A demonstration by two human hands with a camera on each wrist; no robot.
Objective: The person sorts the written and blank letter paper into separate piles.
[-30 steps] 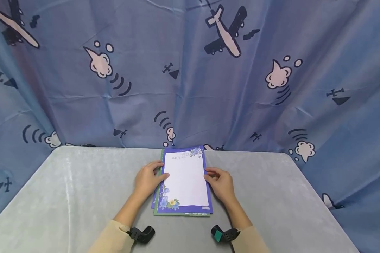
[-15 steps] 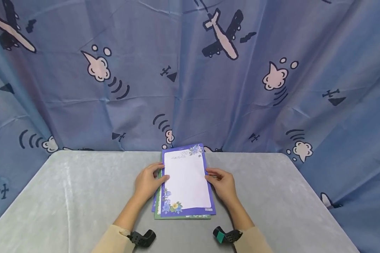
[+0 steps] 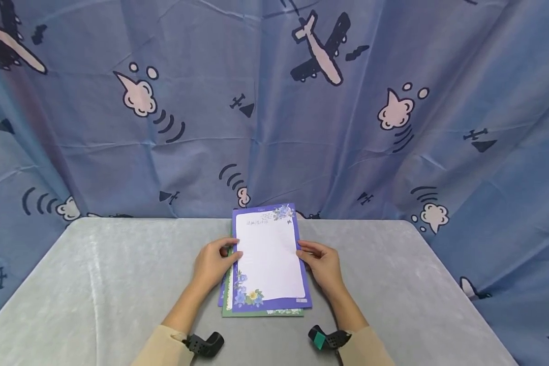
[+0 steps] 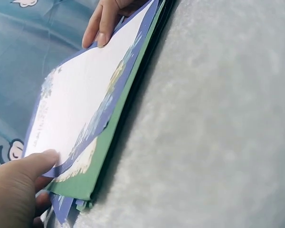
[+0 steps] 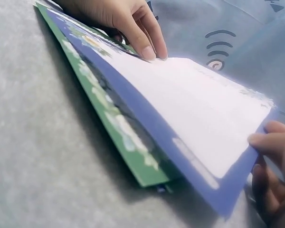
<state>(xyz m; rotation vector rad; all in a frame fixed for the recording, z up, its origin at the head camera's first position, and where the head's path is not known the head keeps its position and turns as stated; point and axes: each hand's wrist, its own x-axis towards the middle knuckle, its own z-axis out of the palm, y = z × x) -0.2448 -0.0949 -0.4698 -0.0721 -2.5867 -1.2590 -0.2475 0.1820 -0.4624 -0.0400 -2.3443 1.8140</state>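
Observation:
A purple-bordered sheet [image 3: 271,254] with a white middle, blue flowers in two corners and faint writing near its top lies over a green-bordered one [image 3: 227,300]. My left hand [image 3: 212,262] pinches its left edge, thumb on top. At the right edge my right hand [image 3: 321,265] pinches it the same way. In the right wrist view the purple sheet [image 5: 194,118] stands raised off the green sheet [image 5: 111,123], with a gap between them. Another purple corner [image 4: 62,209] pokes out beneath the green one in the left wrist view.
Under the papers is a grey, plush-looking table cover [image 3: 132,274]. Behind it hangs a blue curtain [image 3: 201,117] printed with planes and clouds. Black wrist devices [image 3: 206,344] sit at both cuffs.
The purple sheet has shifted slightly right and toward the far edge relative to the green one, exposing more green border on the left. Both hands keep their hold; the head view tilted a little.

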